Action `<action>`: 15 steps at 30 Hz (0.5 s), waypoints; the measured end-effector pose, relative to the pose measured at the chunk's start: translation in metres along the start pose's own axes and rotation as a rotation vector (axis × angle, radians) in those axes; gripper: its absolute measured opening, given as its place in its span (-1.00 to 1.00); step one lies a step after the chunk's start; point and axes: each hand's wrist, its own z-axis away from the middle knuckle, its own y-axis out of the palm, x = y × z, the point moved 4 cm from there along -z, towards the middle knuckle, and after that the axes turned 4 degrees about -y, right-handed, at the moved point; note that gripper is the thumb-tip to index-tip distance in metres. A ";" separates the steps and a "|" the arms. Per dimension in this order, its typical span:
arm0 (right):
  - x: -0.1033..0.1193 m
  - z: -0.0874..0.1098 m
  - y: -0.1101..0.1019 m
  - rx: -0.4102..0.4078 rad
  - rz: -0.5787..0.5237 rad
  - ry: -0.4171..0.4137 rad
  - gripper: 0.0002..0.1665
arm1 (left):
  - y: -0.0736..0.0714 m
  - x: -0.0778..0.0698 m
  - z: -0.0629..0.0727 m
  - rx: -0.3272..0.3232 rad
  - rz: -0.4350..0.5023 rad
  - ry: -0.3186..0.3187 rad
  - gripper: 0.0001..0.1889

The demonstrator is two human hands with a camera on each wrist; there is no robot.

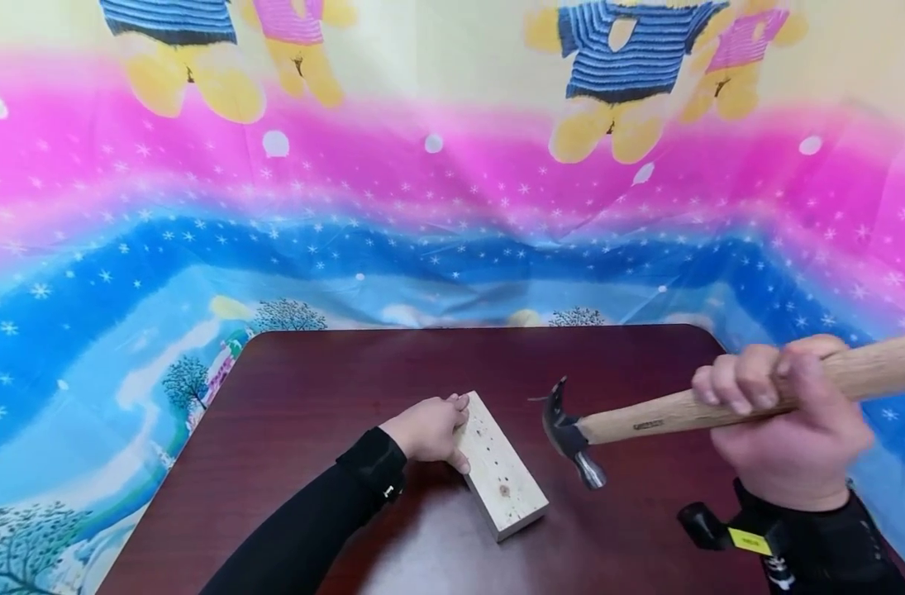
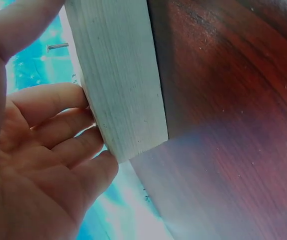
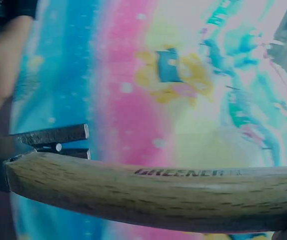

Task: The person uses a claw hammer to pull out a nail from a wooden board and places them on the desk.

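My left hand [image 1: 431,430] grips a pale wooden block [image 1: 506,478] by its left side, thumb near and fingers toward the far end. The block lies on the table, its top dotted with small dark holes and a knot. In the left wrist view, fingertips rest along the edge of the block [image 2: 121,75], and a nail [image 2: 58,46] shows past that edge. My right hand [image 1: 793,417] holds a claw hammer [image 1: 649,420] by its wooden handle, the head raised right of the block. A thin nail [image 1: 537,399] sticks out leftward at the claw.
The dark red-brown table [image 1: 318,372] has rounded far corners. Behind and around it hangs a colourful backdrop cloth [image 1: 437,207] with snowflakes, trees and bear figures. A wrist strap with a small black device [image 1: 705,526] sits on the right wrist.
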 end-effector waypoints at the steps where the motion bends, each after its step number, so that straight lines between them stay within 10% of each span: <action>1: 0.004 -0.001 0.003 0.007 -0.016 -0.005 -0.77 | 0.001 -0.001 0.000 0.004 0.007 0.003 -0.16; 15: 0.022 -0.012 0.038 0.088 -0.180 -0.113 -0.80 | 0.002 0.015 -0.004 0.041 0.083 0.072 -0.12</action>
